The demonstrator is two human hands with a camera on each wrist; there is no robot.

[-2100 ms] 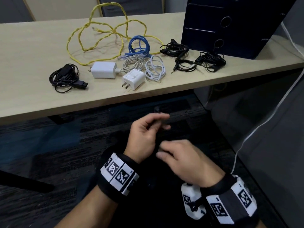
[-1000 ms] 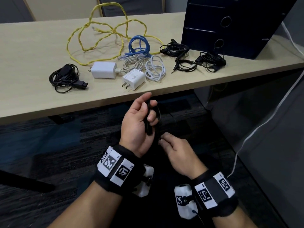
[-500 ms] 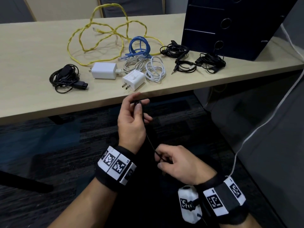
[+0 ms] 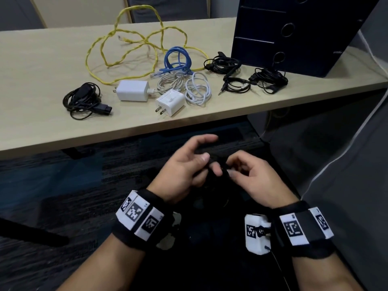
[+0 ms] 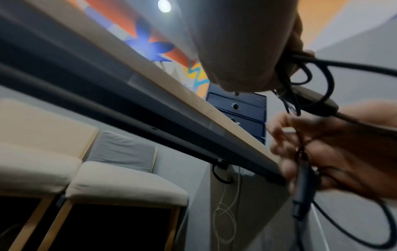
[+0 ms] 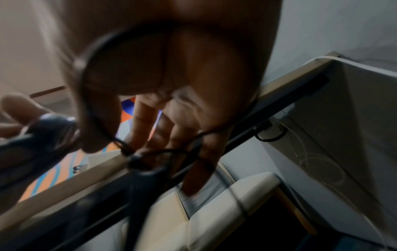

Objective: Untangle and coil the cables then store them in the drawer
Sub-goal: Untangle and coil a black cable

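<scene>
Both hands, left (image 4: 184, 171) and right (image 4: 255, 177), meet with fingers curled

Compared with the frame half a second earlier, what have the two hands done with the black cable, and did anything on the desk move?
The left hand has dropped from the desk edge and the right hand has risen, so they now meet. The black cable, then stretched between them, is now bunched in loops, and both hands still hold it. The cables and chargers on the desk have not moved.
</scene>
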